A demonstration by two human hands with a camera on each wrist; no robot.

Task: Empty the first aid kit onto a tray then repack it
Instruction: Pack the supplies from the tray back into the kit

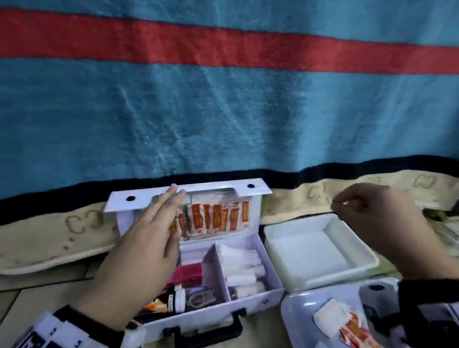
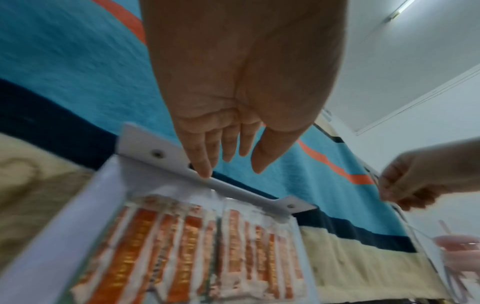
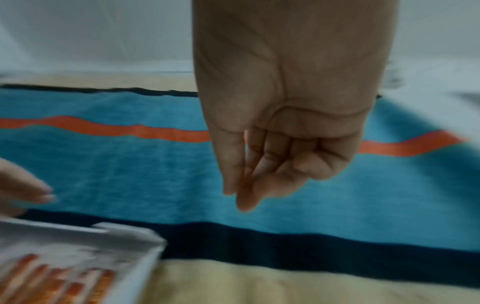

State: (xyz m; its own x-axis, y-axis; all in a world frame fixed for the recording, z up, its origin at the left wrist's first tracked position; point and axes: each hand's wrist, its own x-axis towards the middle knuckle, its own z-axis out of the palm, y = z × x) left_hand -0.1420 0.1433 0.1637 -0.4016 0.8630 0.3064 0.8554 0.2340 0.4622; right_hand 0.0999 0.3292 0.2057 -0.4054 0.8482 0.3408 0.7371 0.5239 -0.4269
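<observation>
Both hands are bare. The left wrist (image 1: 76, 331) at lower left wears a black band with white blocks; the right wrist (image 1: 431, 304) at lower right, a black strap.

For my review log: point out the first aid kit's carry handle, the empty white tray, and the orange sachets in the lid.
carry handle (image 1: 206, 334), head view, middle of black grip.
empty white tray (image 1: 291, 277), head view, near rim.
orange sachets (image 2: 192, 253), left wrist view, one sachet mid-row.

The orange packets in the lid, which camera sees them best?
Left wrist view: the orange packets fill the lower frame, close up. The head view shows them smaller, partly behind the left hand. Right wrist view catches only a blurred corner.
</observation>
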